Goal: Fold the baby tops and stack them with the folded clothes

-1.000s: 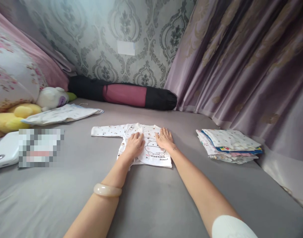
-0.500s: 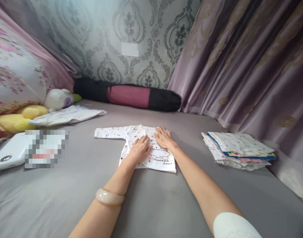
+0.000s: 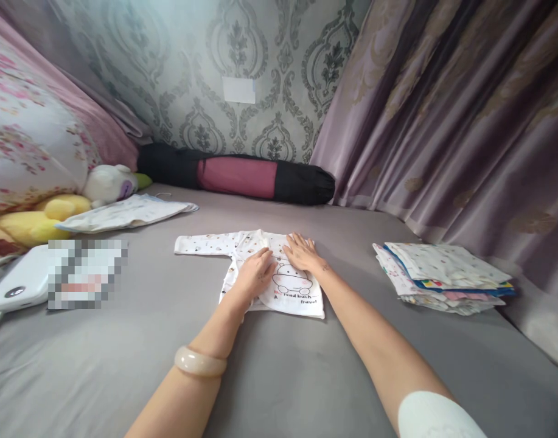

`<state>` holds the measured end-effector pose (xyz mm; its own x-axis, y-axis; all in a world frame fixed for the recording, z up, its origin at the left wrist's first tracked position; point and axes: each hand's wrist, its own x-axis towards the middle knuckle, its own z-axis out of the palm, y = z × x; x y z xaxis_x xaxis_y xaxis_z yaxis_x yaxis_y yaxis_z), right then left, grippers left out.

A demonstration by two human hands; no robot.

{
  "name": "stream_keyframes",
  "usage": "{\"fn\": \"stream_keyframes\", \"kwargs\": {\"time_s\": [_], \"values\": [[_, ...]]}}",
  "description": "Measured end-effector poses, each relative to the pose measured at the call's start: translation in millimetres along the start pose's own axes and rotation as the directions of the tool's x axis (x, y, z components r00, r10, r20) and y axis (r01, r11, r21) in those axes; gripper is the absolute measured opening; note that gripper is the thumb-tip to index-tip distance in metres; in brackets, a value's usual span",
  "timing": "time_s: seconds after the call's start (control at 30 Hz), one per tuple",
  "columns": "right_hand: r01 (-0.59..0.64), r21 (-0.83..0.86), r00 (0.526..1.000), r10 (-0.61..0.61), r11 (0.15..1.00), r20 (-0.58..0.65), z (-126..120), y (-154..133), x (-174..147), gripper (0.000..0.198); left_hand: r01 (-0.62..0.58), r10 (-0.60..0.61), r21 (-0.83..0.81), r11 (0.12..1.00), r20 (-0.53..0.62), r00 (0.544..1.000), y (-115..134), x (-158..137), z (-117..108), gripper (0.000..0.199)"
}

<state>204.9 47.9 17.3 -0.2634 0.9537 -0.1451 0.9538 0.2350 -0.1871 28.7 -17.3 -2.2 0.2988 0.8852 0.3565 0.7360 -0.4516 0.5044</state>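
A small white baby shirt (image 3: 293, 286) lies spread on the grey sheet. It has a dotted print, a drawn cartoon animal and lettering on the front. One long sleeve stretches out to the left; the other does not show as stretched out on the right. My left hand (image 3: 257, 272) rests on the middle of the shirt, with fingers extended and pointing up and to the right. Flat near the shirt's upper right shoulder is my right hand (image 3: 302, 250), its fingers apart. Neither hand grips the cloth.
To the right sits a stack of folded baby clothes (image 3: 447, 267). A white cloth (image 3: 128, 214), plush toys (image 3: 109, 184) and a white device (image 3: 23, 286) lie at the left, by a blurred-out item (image 3: 87, 274). A long black and maroon bag (image 3: 237, 176) lies along the wall.
My left hand has shifted slightly left on the shirt, uncovering a little more of the cartoon print. My right hand stays in the same place.
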Motion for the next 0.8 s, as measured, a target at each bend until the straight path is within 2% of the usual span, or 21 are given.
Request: {"fn": "stream_keyframes", "kwargs": {"time_s": [0.1,0.27,0.5,0.67,0.8], "values": [[0.009,0.039,1.000,-0.009,0.999,0.003,-2,-19,-1,0.066,0.052,-0.063,-0.090,0.995,-0.131,0.989,-2,2,-3,0.028],[0.142,0.117,0.989,-0.145,0.983,0.017,6,-52,2,0.064,0.139,-0.182,-0.168,0.976,-0.276,0.944,-11,5,-4,0.026],[0.148,0.142,0.988,-0.140,0.979,-0.065,20,-58,4,0.062,0.300,-0.380,-0.298,0.906,-0.264,0.887,-13,9,-8,0.027],[0.151,0.125,0.986,-0.141,0.981,-0.086,21,-59,3,0.060,0.348,-0.457,-0.364,0.864,-0.278,0.845,-9,11,-15,0.027],[0.139,0.111,0.989,-0.132,0.984,-0.064,21,-59,5,0.059,0.375,-0.519,-0.420,0.826,-0.308,0.798,-19,10,-20,0.029]]}}
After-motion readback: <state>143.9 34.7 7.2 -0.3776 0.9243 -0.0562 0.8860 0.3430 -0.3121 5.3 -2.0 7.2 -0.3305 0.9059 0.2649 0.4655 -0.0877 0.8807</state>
